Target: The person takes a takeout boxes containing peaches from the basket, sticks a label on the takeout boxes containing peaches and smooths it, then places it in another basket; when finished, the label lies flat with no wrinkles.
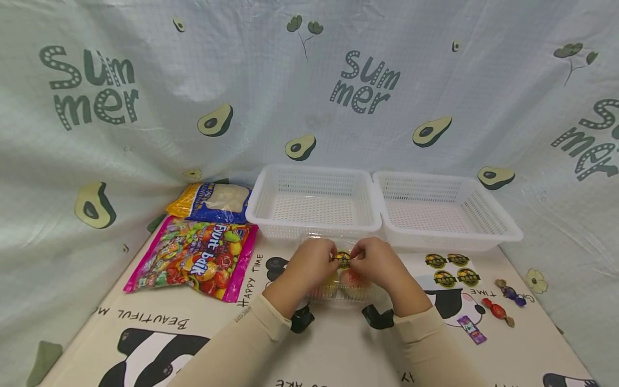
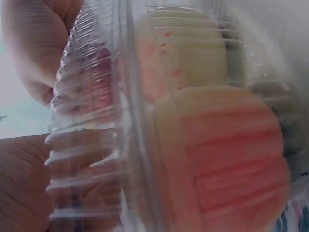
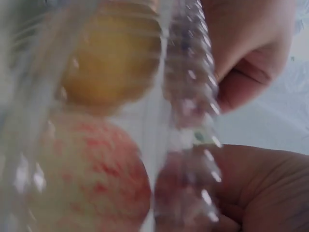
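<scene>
A clear plastic clamshell box holding several round fruits stands in front of the white baskets. Over its lid, my left hand and right hand pinch opposite edges of a black-and-yellow round sticker. Whether the sticker touches the lid cannot be made out. Through the ribbed plastic, the left wrist view shows a red-and-cream fruit. An orange-yellow fruit and a red-streaked pale one appear in the right wrist view. My fingertips are partly hidden behind the box in both wrist views.
Two white plastic baskets stand side by side behind the box. To the left lie a pink candy bag and a blue-yellow bag. At right are a sheet of several stickers and wrapped candies.
</scene>
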The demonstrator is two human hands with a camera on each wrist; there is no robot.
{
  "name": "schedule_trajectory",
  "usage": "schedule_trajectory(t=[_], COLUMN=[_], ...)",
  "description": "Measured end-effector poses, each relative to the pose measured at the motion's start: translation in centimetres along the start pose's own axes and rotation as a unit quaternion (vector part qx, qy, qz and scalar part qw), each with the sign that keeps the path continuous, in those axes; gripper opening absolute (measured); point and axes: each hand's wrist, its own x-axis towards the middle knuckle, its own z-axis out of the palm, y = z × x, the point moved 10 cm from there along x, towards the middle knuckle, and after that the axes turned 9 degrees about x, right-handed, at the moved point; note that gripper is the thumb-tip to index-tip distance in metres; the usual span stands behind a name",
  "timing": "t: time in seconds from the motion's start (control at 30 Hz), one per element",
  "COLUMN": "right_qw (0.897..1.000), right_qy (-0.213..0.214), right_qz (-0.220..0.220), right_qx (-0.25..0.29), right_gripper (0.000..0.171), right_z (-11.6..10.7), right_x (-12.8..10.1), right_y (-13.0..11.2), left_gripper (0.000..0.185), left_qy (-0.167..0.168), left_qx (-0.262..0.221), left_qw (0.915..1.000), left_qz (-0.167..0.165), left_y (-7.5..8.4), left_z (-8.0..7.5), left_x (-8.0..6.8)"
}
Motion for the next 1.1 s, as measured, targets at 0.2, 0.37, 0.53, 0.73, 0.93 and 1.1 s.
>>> schedule_trajectory(t=[0.2, 0.37, 0.53, 0.73, 0.93, 1.1], right_qw=[0.999, 0.999, 1.0, 0.995, 0.981, 0.967], right_qy=[-0.025, -0.03, -0.012, 0.035, 0.107, 0.188], right_qz=[0.012, 0.002, -0.021, -0.096, -0.16, -0.174], right_qx=[0.019, 0.02, 0.008, 0.018, 0.021, 0.0], right_gripper=[0.008, 0.008, 0.015, 0.02, 0.014, 0.008], right_z=[-0.1, -0.1, -0.3, -0.9, -2.0, -3.5], right_x=[-0.2, -0.2, -0.6, -2.2, -4.1, -5.1], right_y=[0.7, 0.6, 0.5, -0.3, -0.9, 0.1], left_gripper=[0.02, 0.02, 0.022, 0.017, 0.018, 0.032], left_qy=[-0.008, -0.004, -0.007, 0.019, 0.061, 0.117], left_qx=[0.021, 0.026, 0.013, -0.025, -0.033, -0.051], left_qw=[0.9997, 0.9996, 0.9999, 0.9971, 0.9876, 0.9853], left_qz=[-0.008, -0.007, 0.0, 0.07, 0.141, 0.114], left_y=[-0.2, -0.3, -0.4, 0.3, 0.5, -1.6], left_z=[0.0, -0.2, -0.4, -1.1, -1.6, -2.2], left_x=[-0.2, -0.4, -0.7, -1.8, -3.5, -4.3])
